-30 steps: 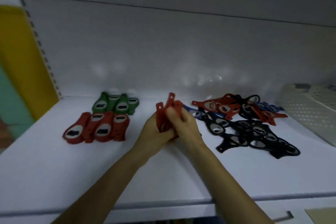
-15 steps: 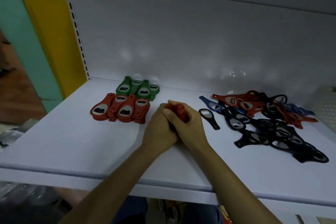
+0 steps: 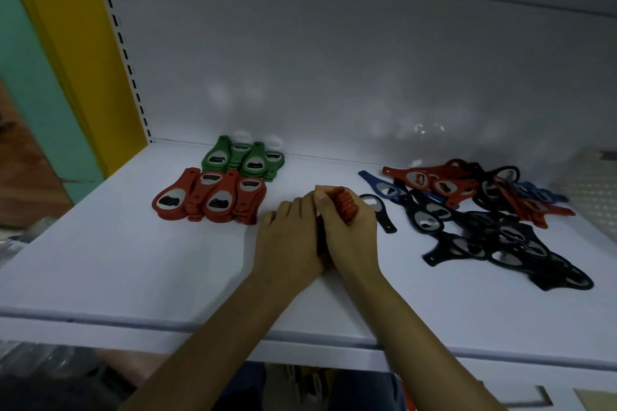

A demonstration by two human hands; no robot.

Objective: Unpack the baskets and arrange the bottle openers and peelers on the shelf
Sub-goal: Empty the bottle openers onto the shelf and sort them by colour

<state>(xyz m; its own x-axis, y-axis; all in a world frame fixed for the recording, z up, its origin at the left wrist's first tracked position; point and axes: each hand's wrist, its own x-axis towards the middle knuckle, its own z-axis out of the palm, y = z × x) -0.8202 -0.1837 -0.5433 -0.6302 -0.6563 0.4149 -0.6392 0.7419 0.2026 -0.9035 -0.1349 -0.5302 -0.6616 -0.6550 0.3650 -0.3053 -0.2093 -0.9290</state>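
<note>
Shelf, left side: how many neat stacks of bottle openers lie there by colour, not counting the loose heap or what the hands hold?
Green stacks: 4
Red stacks: 4
Total: 8
Left out: the red bundle held in the left hand and right hand, and the loose heap.

I count 2 hands, my left hand (image 3: 287, 240) and my right hand (image 3: 350, 230), on 1 shelf (image 3: 117, 260). Together they hold 1 bundle of red openers (image 3: 345, 205) on edge; I cannot count its pieces. On the left lie 4 red stacks (image 3: 208, 198) and, behind them, 4 green stacks (image 3: 242, 158). On the right is 1 loose pile (image 3: 484, 210) of red, black and blue openers, too tangled to count. 1 black opener (image 3: 379, 210) lies beside my right hand.
</note>
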